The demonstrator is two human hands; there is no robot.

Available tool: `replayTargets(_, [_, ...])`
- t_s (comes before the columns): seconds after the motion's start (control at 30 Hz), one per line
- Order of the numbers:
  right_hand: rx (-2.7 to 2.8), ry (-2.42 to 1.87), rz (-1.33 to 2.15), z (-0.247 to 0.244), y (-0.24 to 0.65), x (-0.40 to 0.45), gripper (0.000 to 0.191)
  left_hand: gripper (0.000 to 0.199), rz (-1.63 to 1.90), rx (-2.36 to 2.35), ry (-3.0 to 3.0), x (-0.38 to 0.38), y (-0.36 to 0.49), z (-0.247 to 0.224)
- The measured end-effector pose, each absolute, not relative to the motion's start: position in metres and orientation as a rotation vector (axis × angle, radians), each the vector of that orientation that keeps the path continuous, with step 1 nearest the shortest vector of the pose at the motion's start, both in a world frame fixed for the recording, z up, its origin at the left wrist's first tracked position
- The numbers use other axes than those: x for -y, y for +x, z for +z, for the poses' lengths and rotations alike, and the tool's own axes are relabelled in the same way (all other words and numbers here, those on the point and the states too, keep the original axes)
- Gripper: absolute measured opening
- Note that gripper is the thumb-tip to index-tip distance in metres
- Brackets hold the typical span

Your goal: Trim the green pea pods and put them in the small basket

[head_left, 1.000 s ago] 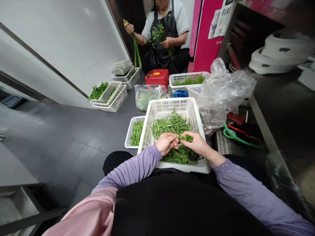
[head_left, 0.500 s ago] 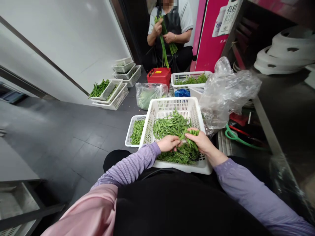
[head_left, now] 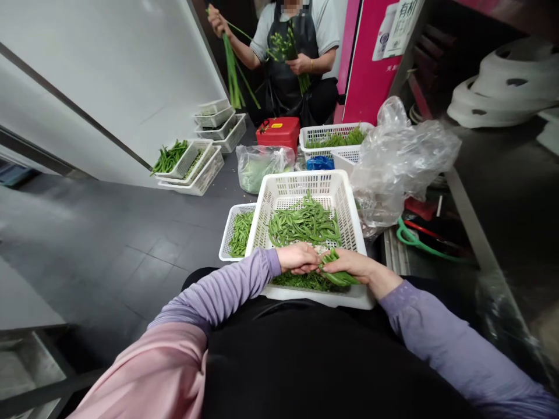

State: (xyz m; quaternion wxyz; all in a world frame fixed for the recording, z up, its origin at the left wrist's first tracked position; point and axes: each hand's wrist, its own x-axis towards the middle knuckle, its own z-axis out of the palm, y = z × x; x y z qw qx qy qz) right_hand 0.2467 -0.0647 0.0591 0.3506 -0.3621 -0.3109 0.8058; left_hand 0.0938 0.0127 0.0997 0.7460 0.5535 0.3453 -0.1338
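Observation:
My right hand (head_left: 351,263) is closed around a small bunch of green pea pods (head_left: 339,276), which point toward the basket's near right side. Meeting it fingertip to fingertip, my left hand (head_left: 300,257) is pinched shut, and whatever lies between its fingers is hidden. Both hands are over a large white plastic basket (head_left: 305,181). Inside, a loose pile of pods (head_left: 303,221) covers the far and middle part. Thin green trimmings (head_left: 305,281) lie along the near side, partly under my hands.
A smaller white basket of pods (head_left: 241,233) stands at the left. Behind are a bagged vegetable (head_left: 262,169), a red box (head_left: 278,134) and a basket of greens (head_left: 334,138). Clear plastic bags (head_left: 402,157) and green-handled scissors (head_left: 408,235) are right. A co-worker (head_left: 292,64) holds long green stalks.
My right hand has turned and lowered with its pods, which now point right and down. My left hand stays close beside it. The co-worker's one hand has swung outward with stalks.

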Motion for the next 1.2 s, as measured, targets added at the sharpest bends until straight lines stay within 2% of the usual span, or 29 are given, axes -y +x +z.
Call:
replayTargets(0.13, [0.769, -1.058, 1.913, 0.053, 0.236, 0.061, 0.020, 0.023, 0.065, -0.910, 1.106, 0.003, 0.095, 0.078])
replayTargets(0.2, [0.633, -1.119, 1.799, 0.046, 0.233, 0.057, 0.016, 0.019, 0.113, -0.959, 1.154, 0.008, 0.095, 0.065])
replayTargets(0.37, [0.060, -1.184, 1.568, 0.029, 0.263, 0.045, 0.009, 0.016, -0.363, -1.033, 1.970, 0.015, 0.074, 0.029])
replayTargets(0.47, [0.011, -1.187, 1.632, 0.025, 0.275, 0.040, 0.006, 0.021, -0.525, -1.033, 2.259, 0.014, 0.050, 0.016])
replayTargets(0.6, [0.073, -1.188, 1.798, 0.024, 0.235, 0.031, 0.012, 0.035, -0.361, -0.995, 2.368, 0.008, 0.024, 0.014])
replayTargets(0.73, [0.220, -1.220, 1.912, 0.029, 0.168, -0.005, 0.009, 0.032, -0.320, -0.937, 2.419, 0.008, 0.008, 0.012])
replayTargets(0.97, [0.331, -1.468, 1.908, 0.057, 0.076, -0.133, 0.001, 0.022, -0.376, -0.699, 2.394, 0.009, 0.003, 0.009])
replayTargets(1.2, [0.619, -1.719, 1.727, 0.072, 0.022, -0.208, 0.035, 0.028, -0.512, -0.608, 2.284, 0.004, 0.008, 0.009])
